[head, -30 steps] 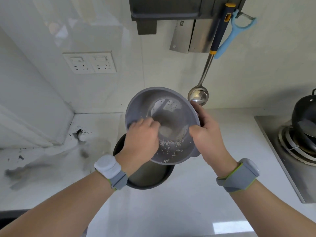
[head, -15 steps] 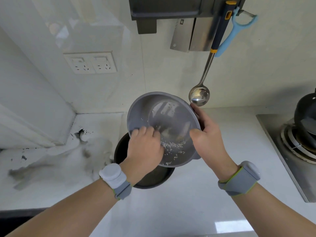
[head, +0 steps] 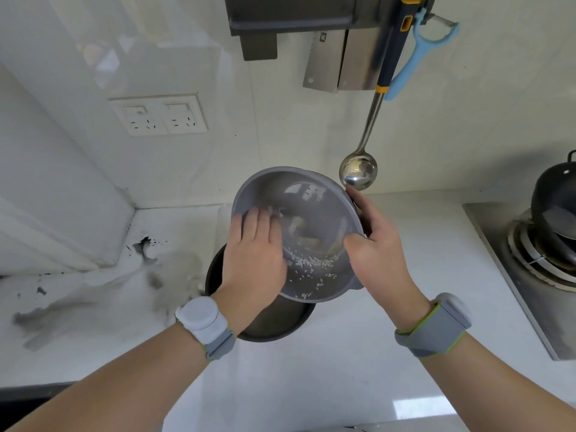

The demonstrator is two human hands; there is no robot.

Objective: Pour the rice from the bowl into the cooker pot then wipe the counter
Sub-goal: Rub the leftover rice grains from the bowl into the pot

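Note:
A grey bowl (head: pixel 307 207) is tilted toward me above the dark cooker pot (head: pixel 274 322), which stands on the white counter (head: pixel 358 353). Scattered rice grains (head: pixel 311 265) cling to the bowl's lower inside wall. My right hand (head: pixel 378 254) grips the bowl's right rim, thumb inside. My left hand (head: pixel 254 251) reaches into the bowl with straight fingers laid flat on its inner wall. Most of the pot's inside is hidden by the bowl and my left hand.
A steel ladle (head: pixel 358 169), a blue peeler (head: pixel 414 54) and cleavers (head: pixel 324 60) hang on the wall behind. A gas stove (head: pixel 530 263) with a black wok (head: pixel 554 201) sits at the right. Wall sockets (head: pixel 162 115) are at the left, above a stained corner (head: pixel 146 247).
My left hand has slid up the bowl's inner wall, its fingers straightening out from a curled sweep. The rice grains have shifted lower. The right hand keeps its grip.

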